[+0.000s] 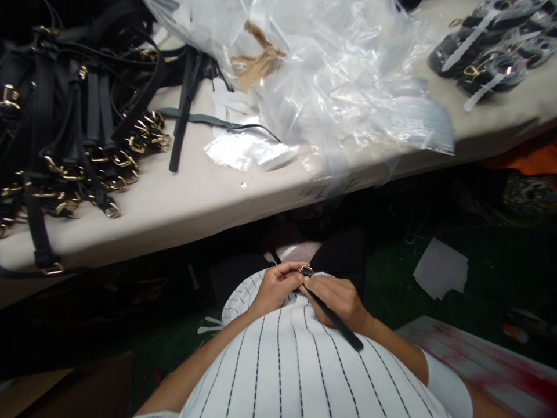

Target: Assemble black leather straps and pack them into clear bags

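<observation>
Both hands meet close to my body, below the table edge, over my white pinstriped shirt. My left hand [275, 285] pinches the end of a thin black strap [335, 320] next to its small gold buckle [306, 271]. My right hand [337, 297] grips the same strap just behind the buckle, and the strap's free end runs down to the right across my wrist.
The beige table [183, 203] carries a heap of black straps with gold buckles [78, 139] at left, crumpled clear plastic bags [339, 81] in the middle and bagged straps [491, 52] at far right. White paper [440, 268] lies on the dark floor.
</observation>
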`<action>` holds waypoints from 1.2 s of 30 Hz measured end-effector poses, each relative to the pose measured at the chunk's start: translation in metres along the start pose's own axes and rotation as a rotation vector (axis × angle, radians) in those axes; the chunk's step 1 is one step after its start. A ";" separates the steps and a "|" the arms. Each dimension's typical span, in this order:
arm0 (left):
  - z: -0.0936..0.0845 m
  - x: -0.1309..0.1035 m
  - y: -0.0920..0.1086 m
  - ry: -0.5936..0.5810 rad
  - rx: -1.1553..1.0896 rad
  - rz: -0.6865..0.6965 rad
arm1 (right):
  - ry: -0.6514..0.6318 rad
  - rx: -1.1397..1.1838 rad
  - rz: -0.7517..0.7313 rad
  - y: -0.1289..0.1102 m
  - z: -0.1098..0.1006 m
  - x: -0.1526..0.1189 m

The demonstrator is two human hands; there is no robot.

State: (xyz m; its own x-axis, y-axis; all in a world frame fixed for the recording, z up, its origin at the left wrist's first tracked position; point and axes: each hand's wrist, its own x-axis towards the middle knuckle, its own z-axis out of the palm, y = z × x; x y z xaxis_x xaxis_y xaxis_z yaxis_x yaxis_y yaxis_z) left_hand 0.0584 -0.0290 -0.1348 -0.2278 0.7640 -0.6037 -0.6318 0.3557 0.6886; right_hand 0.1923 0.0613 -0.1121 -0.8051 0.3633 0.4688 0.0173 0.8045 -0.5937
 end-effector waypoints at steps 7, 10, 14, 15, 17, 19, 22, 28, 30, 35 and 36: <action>0.009 -0.001 0.003 0.104 0.016 -0.057 | -0.020 0.016 -0.002 0.003 0.003 0.001; 0.014 -0.001 0.006 0.158 0.026 -0.074 | -0.020 0.030 0.006 0.003 0.003 0.001; 0.018 -0.003 0.008 0.215 -0.017 -0.079 | -0.019 0.078 0.021 0.005 0.003 -0.002; 0.019 -0.003 0.008 0.216 -0.024 -0.078 | -0.023 0.091 0.029 0.006 0.003 -0.003; 0.020 -0.003 0.007 0.212 -0.015 -0.077 | -0.042 0.114 0.049 0.008 0.004 -0.006; 0.021 -0.001 0.006 0.226 0.018 -0.066 | -0.080 0.132 0.071 0.011 0.005 -0.008; 0.020 0.008 0.009 0.231 0.095 0.003 | -0.108 0.130 0.114 0.016 0.005 -0.007; 0.012 0.020 0.040 0.048 0.217 0.161 | 0.051 0.162 0.318 0.025 -0.009 0.011; 0.009 0.019 0.050 -0.067 0.255 0.158 | 0.089 0.204 0.431 0.029 -0.013 0.018; 0.004 0.011 0.071 -0.319 0.374 0.203 | -0.302 0.766 0.759 0.041 -0.013 0.026; 0.003 0.009 0.075 -0.343 0.389 0.184 | -0.351 0.879 0.829 0.041 -0.013 0.026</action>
State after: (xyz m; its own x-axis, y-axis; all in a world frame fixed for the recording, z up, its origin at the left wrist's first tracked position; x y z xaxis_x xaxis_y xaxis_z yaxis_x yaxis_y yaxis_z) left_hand 0.0113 0.0067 -0.0875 -0.0128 0.9409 -0.3383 -0.2691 0.3226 0.9075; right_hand 0.1801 0.1103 -0.1158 -0.8577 0.3556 -0.3715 0.3011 -0.2383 -0.9233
